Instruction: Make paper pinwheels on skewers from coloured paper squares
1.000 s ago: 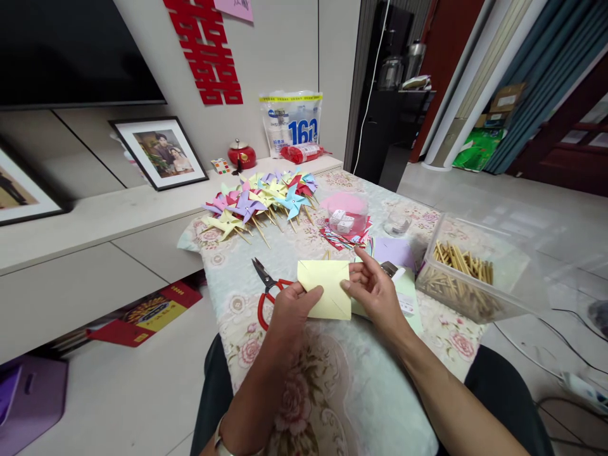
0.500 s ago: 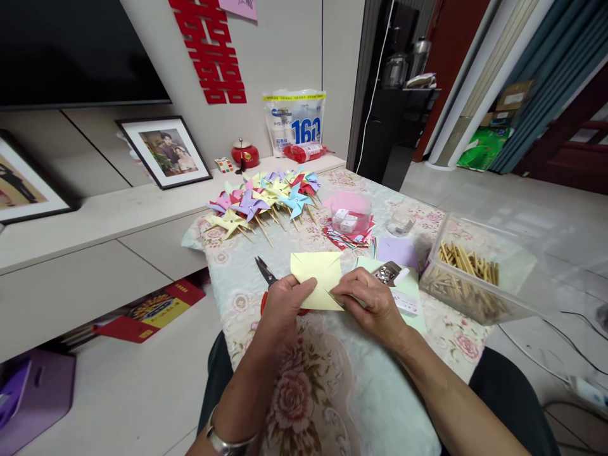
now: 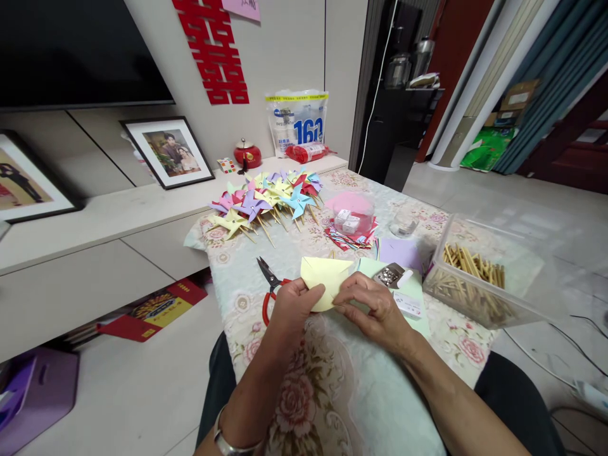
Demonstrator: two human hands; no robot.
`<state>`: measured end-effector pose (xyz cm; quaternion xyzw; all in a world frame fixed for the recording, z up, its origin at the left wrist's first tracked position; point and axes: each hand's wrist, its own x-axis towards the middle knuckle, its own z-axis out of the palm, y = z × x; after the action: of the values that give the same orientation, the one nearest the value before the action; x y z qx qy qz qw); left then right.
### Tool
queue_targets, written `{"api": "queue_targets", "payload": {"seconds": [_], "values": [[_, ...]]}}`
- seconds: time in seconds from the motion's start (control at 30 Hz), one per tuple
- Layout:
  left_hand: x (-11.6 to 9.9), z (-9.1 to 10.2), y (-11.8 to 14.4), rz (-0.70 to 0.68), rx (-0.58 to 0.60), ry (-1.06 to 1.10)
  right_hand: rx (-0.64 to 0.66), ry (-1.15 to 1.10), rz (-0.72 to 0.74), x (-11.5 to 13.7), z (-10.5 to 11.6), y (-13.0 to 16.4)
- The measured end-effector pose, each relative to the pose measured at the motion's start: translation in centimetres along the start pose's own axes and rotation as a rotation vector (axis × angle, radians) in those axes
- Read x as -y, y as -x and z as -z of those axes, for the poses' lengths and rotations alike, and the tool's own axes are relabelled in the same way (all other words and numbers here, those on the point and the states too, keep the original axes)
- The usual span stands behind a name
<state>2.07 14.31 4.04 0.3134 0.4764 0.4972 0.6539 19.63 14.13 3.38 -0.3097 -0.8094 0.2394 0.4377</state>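
Pinwheels (image 3: 266,201) already finished lie in a large colourful heap at about 11 o'clock on the table (image 3: 332,392), each on its stick, so a good share of the work looks done. Plenty seems left too: the clear box (image 3: 479,278) at 2 o'clock holds many bare sticks (image 3: 470,263), and a stack of cut coloured paper (image 3: 351,239) waits at 12 o'clock under a small tub (image 3: 354,212) with a pink lid. One more wheel appears to be at its folding stage, with no stick on it yet.

Next down in size, the yellow paper square (image 3: 325,278) sits just above the table edge at the centre, held between both hands. It is pale yellow, thin and matte, with cuts or creases running in from its corners and one flap bent toward the middle; how many flaps are folded I cannot tell.

The left hand (image 3: 292,310) pinches the square's lower left edge between thumb and fingers. The right hand (image 3: 373,307) pinches its lower right part, fingers curled close together over the paper.

Red-handled scissors (image 3: 270,288) lie at 9 o'clock of the left hand, just beside it. A small tray of pins (image 3: 389,275) rests at 1 o'clock of the right hand, near its knuckles.
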Motion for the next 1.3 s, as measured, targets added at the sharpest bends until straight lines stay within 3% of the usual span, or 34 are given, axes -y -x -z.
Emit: {"api": "queue_targets", "payload": {"seconds": [0.33, 0.6, 1.03, 1.3], "values": [[0.3, -0.6, 0.5, -0.062, -0.075, -0.151, 0.028, -0.143, -0.306, 0.1, -0.1, -0.3], [0.8, -0.7, 0.1, -0.062, -0.022, -0.116, 0.040, -0.157, -0.502, -0.2, -0.4, -0.3], [1.4, -0.6, -0.2, -0.054, -0.008, -0.101, 0.026, -0.106, -0.551, -0.5, -0.7, -0.2], [1.6, -0.3, -0.4, -0.116, 0.031, -0.235, 0.022, -0.094, -0.577, -0.5, -0.8, -0.1]]}}
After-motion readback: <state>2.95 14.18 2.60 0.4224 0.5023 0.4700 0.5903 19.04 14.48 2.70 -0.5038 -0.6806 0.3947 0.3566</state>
